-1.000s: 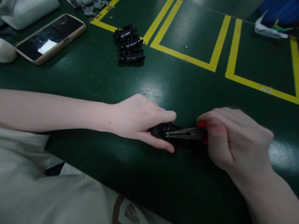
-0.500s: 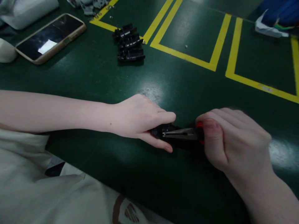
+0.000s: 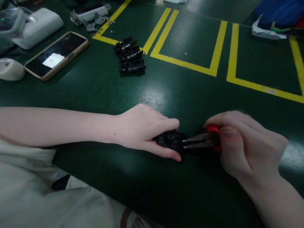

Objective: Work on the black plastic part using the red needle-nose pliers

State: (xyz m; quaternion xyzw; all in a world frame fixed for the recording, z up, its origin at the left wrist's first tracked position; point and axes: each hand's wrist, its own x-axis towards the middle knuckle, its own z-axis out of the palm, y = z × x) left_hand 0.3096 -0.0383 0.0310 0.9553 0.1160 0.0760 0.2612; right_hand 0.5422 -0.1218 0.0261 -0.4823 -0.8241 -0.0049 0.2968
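Observation:
My left hand (image 3: 147, 129) is closed around a black plastic part (image 3: 172, 140), pinning it down on the green tabletop between thumb and fingers. Much of that part is hidden under the hand. My right hand (image 3: 247, 142) grips needle-nose pliers (image 3: 200, 141) by their red handles. The plier jaws are slightly apart, and their tips point left at the right end of the black part. Whether the tips touch it I cannot tell.
Several similar black parts (image 3: 131, 57) lie in a row beyond my left hand. A phone (image 3: 57, 55), a white device (image 3: 38, 27) and small metal pieces (image 3: 96, 22) are at the back left. Yellow tape (image 3: 182, 63) marks the green table. Blue material (image 3: 277, 14) sits back right.
The pliers have pulled back to the right, away from my left thumb and fingers, and their jaws have opened a little. My left hand still holds the black part. The view has shifted slightly.

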